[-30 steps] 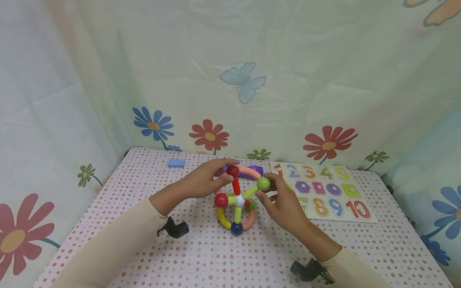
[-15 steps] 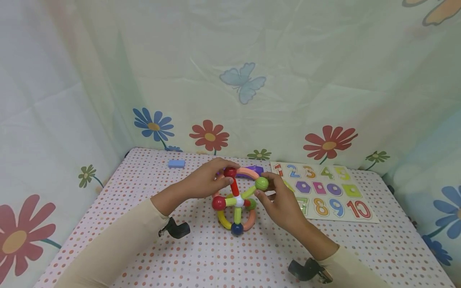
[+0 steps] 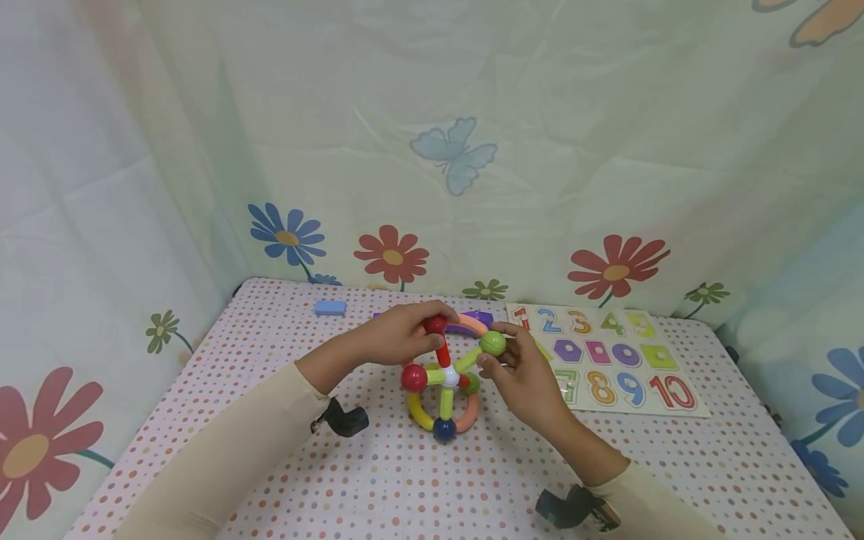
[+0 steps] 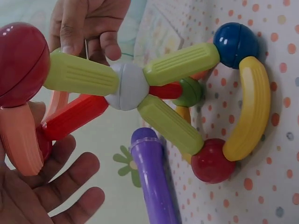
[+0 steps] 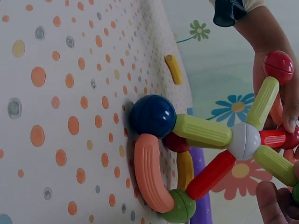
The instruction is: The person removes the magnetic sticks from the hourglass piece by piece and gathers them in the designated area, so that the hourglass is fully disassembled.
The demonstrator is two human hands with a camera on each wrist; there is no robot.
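A magnetic ball-and-stick structure stands near the middle of the tabletop, on the polka-dot cloth, with both hands at its upper part. The left hand grips the red ball at the top of a red stick, and the left wrist view shows its other fingers spread loosely beyond it. The right hand pinches the upper green ball between thumb and fingers. A white ball is the hub at the centre, joined by straight lime and red sticks to balls above and below. Underneath, a navy ball, a lower green ball and a lower red ball make a ring with curved yellow and salmon sticks, resting on the tabletop. Behind the structure, towards the back edge, lies a purple tube-shaped object (partly hidden in the head view). A small blue block sits near the back left corner, and a number puzzle board lies towards the back right corner, just beside the right hand.
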